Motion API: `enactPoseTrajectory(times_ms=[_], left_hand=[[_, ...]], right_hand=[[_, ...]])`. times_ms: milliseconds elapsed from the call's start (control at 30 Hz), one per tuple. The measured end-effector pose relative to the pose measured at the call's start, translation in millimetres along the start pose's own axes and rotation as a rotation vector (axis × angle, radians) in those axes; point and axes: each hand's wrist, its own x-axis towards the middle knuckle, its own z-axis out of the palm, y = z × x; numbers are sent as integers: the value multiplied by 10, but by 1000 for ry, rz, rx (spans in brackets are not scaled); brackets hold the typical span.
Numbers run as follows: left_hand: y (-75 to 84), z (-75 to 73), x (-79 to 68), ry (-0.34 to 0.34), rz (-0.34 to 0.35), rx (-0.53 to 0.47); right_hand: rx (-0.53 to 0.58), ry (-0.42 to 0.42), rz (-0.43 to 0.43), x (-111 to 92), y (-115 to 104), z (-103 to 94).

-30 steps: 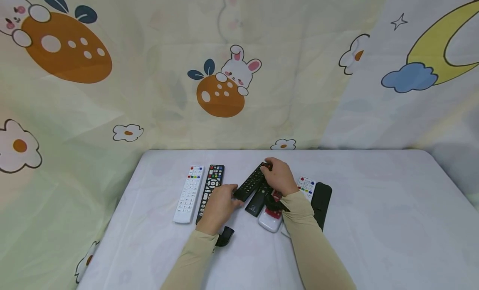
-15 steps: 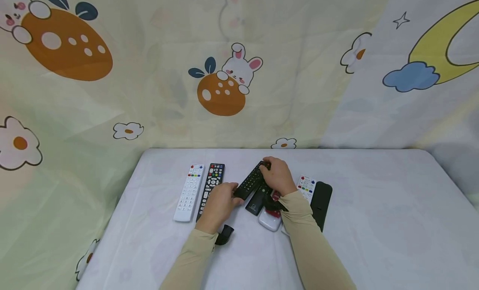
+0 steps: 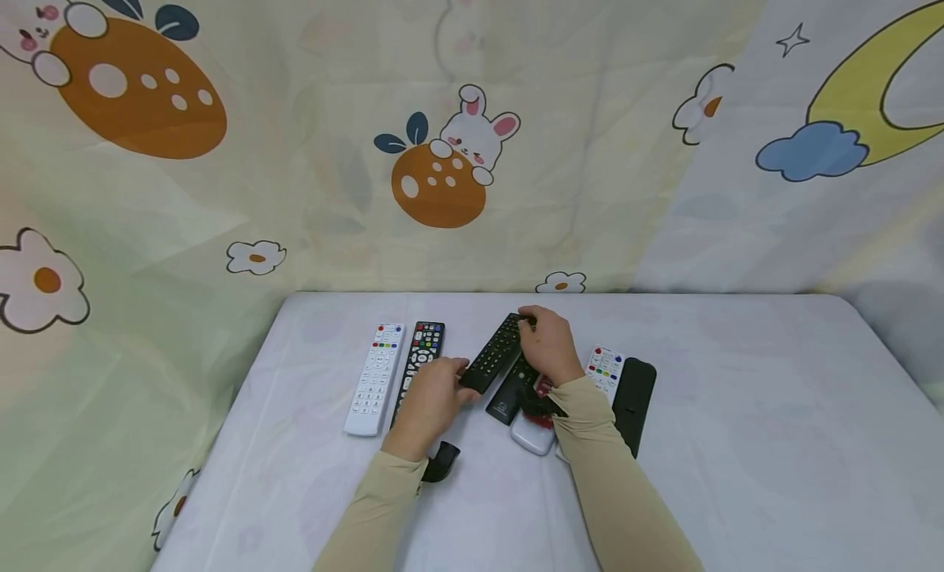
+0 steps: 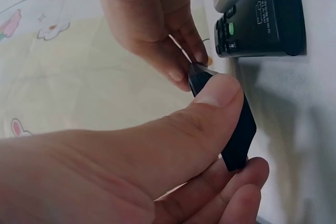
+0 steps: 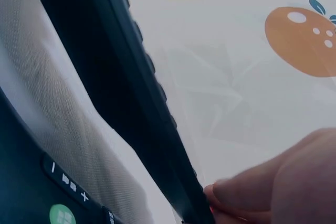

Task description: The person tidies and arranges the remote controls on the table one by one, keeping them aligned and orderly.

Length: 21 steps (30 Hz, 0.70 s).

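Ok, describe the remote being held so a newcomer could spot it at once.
On the white table, look between the left hand and the right hand. A black remote slants there, keys showing. Unlike the dark remote just right of it, it has a hand gripping each end.

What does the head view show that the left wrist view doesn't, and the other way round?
Only the head view shows the far-left white remote and the button-covered remote beside it. Only the left wrist view shows a green button on the nearby dark remote. Both show the held remote, left hand and right hand.
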Motion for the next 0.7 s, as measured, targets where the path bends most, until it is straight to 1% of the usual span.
enactPoseTrajectory(times_ms=[133, 333, 433, 567, 700], left_hand=[[-2, -37, -12, -10, -3, -23], [-3, -96, -39, -21, 11, -56], [-5, -122, -53, -23, 25, -42], [10, -162, -75, -32, 20, -23], [23, -198, -99, -33, 18, -19]], right_hand=[[14, 24, -21, 6, -7, 4], [54, 45, -22, -5, -30, 16], [71, 47, -19, -16, -49, 19], [80, 41, -15, -24, -76, 31], [83, 55, -20, -27, -101, 56]])
